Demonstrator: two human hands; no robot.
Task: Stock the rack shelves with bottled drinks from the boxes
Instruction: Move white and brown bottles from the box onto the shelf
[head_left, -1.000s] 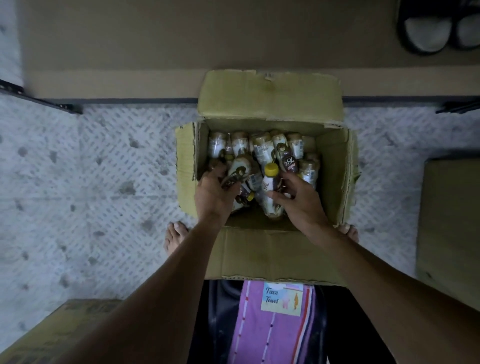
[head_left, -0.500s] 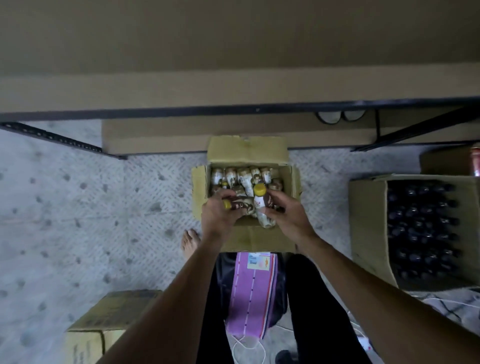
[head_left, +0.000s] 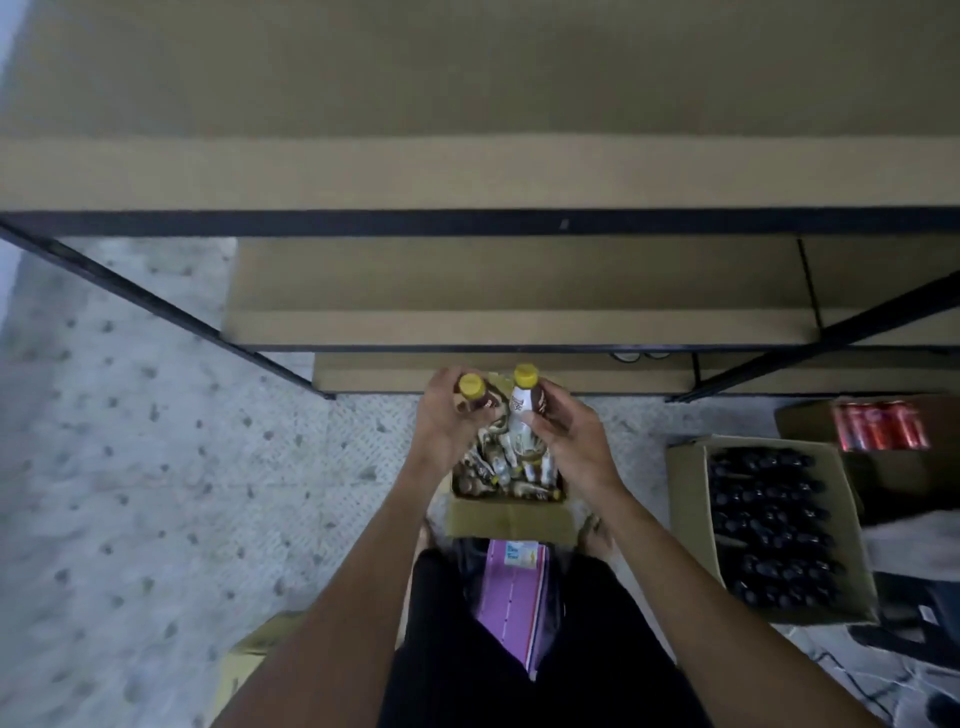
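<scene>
Each hand is gripping a yellow-capped bottle above the box (head_left: 511, 519): left hand (head_left: 451, 422) fingers curled round the left bottle (head_left: 474, 397), right hand (head_left: 570, 431) pinching the right bottle (head_left: 524, 402).

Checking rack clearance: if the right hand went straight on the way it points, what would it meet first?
Probably the front edge of the lowest shelf, just beyond the right hand and its bottle; depth is unclear.

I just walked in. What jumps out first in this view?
Two yellow-capped bottles stand out at the centre: the left bottle gripped in the left hand, the right bottle in the right hand, above an open box of more bottles at the person's feet. Broad brown rack shelves fill the top, and a box of dark bottles sits on the floor at right.
</scene>
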